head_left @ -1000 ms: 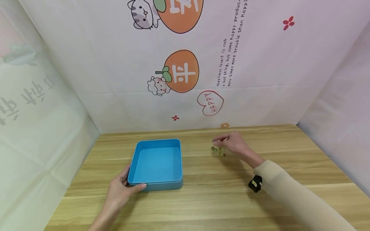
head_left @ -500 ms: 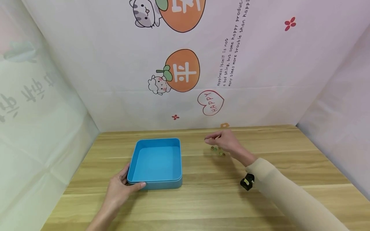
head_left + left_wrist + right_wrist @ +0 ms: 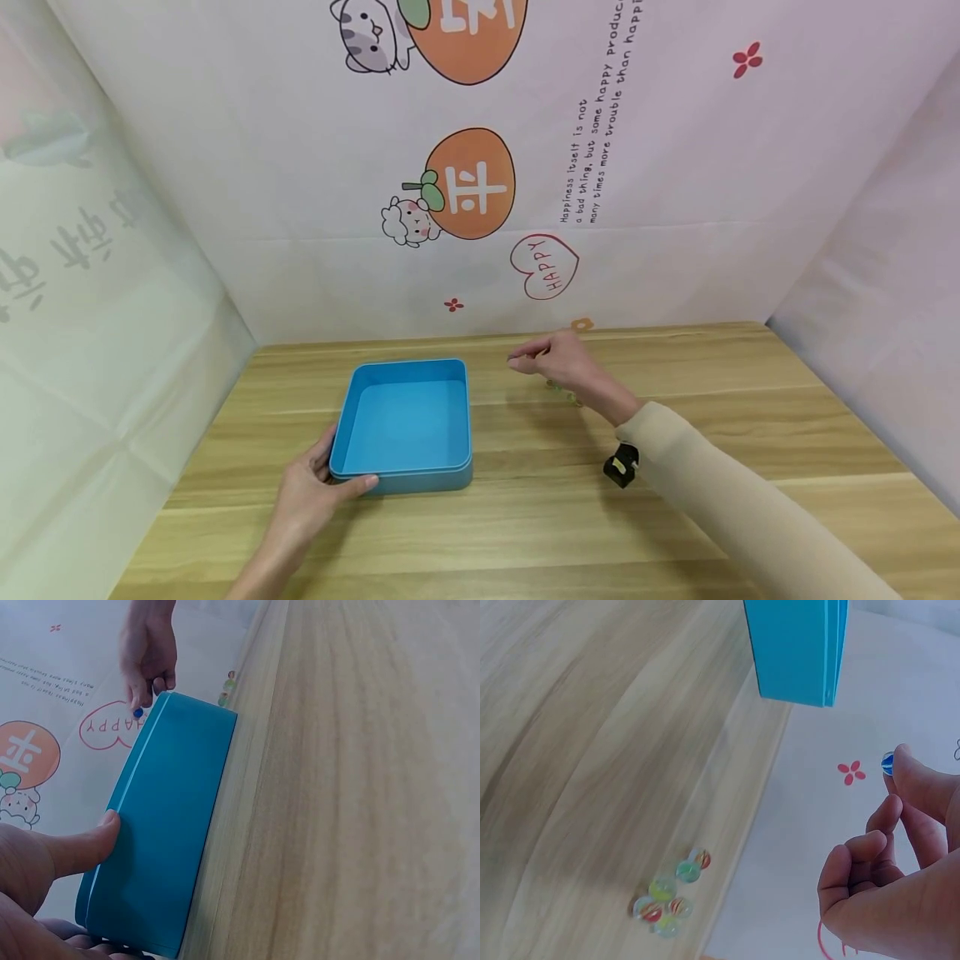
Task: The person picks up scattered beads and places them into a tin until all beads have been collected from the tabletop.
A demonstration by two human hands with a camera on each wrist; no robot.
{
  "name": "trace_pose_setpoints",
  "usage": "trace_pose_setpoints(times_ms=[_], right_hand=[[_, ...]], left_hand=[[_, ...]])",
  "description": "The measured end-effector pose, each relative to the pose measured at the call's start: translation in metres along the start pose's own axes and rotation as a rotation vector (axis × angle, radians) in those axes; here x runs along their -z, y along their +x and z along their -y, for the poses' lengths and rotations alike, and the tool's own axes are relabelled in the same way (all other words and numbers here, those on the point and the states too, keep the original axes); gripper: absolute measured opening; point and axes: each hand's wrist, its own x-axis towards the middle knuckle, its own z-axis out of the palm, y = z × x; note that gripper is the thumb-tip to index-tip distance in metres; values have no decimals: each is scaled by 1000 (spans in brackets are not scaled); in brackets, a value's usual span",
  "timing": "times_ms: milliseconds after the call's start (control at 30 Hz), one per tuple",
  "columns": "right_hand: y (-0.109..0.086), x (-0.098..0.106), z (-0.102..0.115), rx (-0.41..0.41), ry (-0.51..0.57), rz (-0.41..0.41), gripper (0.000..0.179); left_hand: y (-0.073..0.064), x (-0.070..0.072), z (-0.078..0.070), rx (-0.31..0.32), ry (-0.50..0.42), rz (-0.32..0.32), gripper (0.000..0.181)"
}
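A blue glass marble [image 3: 888, 763] is pinched between the thumb and forefinger of my right hand [image 3: 564, 360], which hovers above the table to the right of the box. Several other glass marbles [image 3: 662, 889], green, yellow and red-streaked, lie in a loose group on the table below that hand; in the head view it partly hides them. At the left stands a shallow square blue box [image 3: 408, 482] with nothing inside. My left hand [image 3: 307, 492] grips its near left corner, thumb on the front wall and the other fingers along the left side.
The wood-grain table [image 3: 510, 533] runs back to a white printed cloth [image 3: 315, 283] hanging behind it. More cloth hangs along the left and right sides. A small black device [image 3: 622, 465] is at my right wrist below the beige sleeve [image 3: 720, 475].
My right hand has lifted away from the marble group and moved left toward the box, carrying the blue marble. The left hand and box have stayed in place.
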Motion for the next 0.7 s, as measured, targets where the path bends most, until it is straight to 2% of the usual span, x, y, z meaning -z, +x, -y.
trace_pose_setpoints(times_ms=[700], right_hand=[[11,-27,30,-8,48,53,15]], left_hand=[[-1,-1,0,-6,0,-5,112]])
